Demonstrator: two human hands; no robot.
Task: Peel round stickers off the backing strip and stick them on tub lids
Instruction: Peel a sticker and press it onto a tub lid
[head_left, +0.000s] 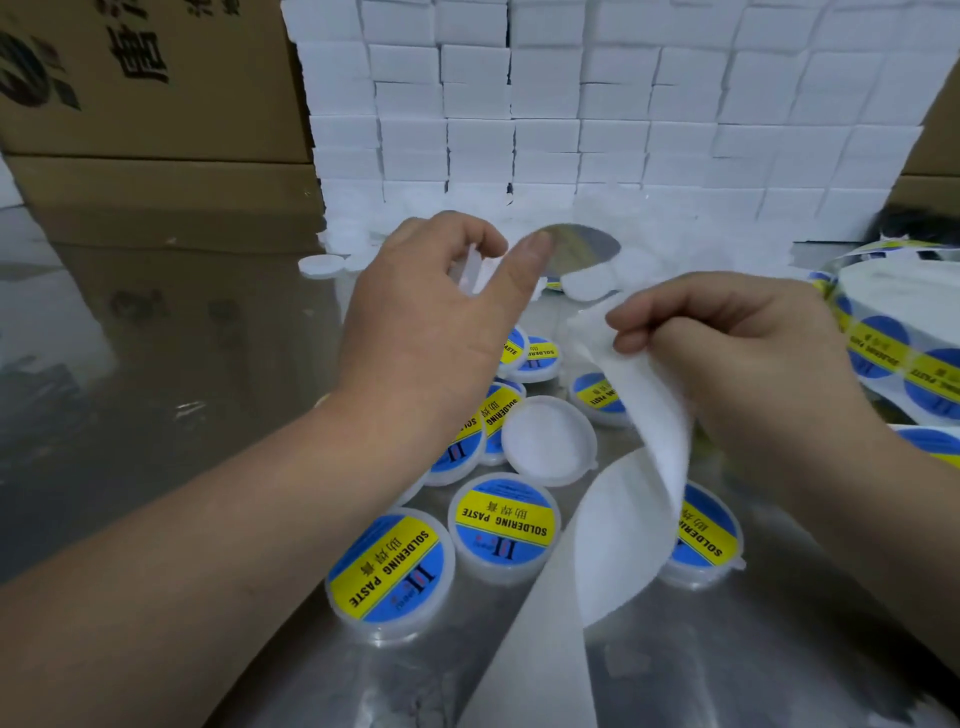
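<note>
My left hand (431, 322) is raised over the tubs and pinches a round sticker (579, 249) by its edge at the thumb tip. The sticker's grey underside faces me. Something small, white and translucent shows between that hand's fingers; I cannot tell what it is. My right hand (737, 364) grips the white backing strip (639, 415), which curls down to the bottom edge. A plain white tub lid (548, 439) lies between the hands. Around it stand several tubs with blue and yellow stickers, such as one tub (501, 525) and another (387, 566).
A sticker roll (893, 353) with blue and yellow labels sits at the right. A wall of white boxes (571, 104) fills the back, with loose white lids (322, 265) at its foot. Cardboard boxes (150, 130) stand at the back left. The table (156, 415) is shiny metal.
</note>
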